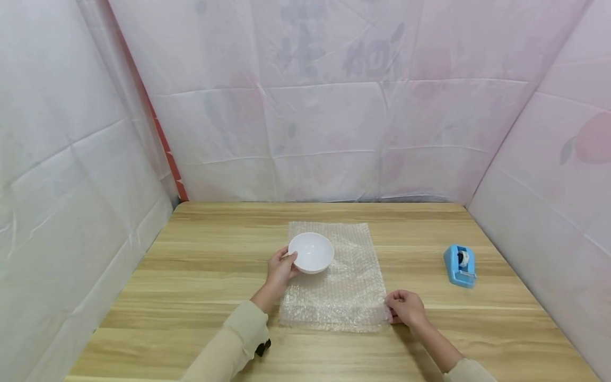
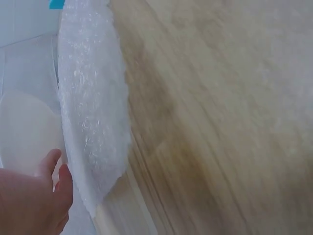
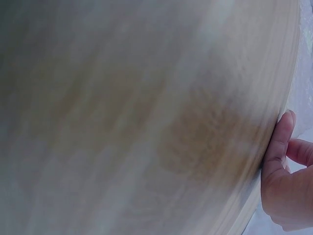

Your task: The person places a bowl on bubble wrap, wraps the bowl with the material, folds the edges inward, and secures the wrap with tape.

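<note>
Where the pale sheets [image 1: 315, 122] hang: their faint print is too washed out to read; they stand behind and on both sides of the wooden table [image 1: 205, 254].
Wooden table: near edge cut off in the head view, grain blurred in both wrist views; light tan, streaked.
Bubble wrap [image 1: 353, 265]: partly hidden by the white bowl [image 1: 314, 253]; clear, glossy, dimpled, roughly rectangular, lying between the left hand [image 1: 279, 273] and right hand [image 1: 404, 307].
White bowl: underside out of sight, so I cannot tell whether it touches the wrap; round, plain, smooth, its hollow facing up; over the wrap's left part, at the left hand, well apart from the right.
Left hand: some fingers hidden by the bowl; grasping its left side, thumb at the rim.
Right hand: cut off in its wrist view; pinching the wrap's near right corner, which the fingers partly cover.
Tape dispenser [image 1: 460, 265]: blue, beyond the right hand, farther right.
Black object [image 1: 262, 347]: beside the left cuff, too small to identify.
</note>
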{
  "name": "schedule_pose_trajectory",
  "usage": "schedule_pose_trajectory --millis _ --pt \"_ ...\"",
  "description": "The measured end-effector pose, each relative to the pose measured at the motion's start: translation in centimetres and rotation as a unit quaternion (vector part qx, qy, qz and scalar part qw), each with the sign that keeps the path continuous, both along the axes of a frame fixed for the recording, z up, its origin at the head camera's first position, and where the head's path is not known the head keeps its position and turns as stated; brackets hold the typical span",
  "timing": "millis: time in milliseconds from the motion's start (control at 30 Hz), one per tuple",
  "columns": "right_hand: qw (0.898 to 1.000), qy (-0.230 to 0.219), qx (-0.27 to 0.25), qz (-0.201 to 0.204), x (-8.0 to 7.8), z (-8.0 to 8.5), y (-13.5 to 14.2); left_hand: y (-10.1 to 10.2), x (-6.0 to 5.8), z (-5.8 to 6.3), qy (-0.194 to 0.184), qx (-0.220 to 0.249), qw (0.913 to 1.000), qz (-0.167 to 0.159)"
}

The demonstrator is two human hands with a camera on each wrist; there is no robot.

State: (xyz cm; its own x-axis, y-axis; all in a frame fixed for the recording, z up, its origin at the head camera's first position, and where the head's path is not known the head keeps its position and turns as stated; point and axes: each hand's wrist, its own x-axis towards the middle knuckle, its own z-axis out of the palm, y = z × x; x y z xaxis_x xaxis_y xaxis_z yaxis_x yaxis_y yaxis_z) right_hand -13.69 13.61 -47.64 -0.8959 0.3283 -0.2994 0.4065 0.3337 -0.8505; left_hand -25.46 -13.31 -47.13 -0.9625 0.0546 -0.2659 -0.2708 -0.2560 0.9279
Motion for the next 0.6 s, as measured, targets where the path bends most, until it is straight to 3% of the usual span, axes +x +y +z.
schedule_pose_trajectory --millis 600 --pt "1.0 0.0 0.003 0.001 0.0 -0.2 0.0 3.1 -0.1 -0.7 -0.007 -0.001 1.0 -0.003"
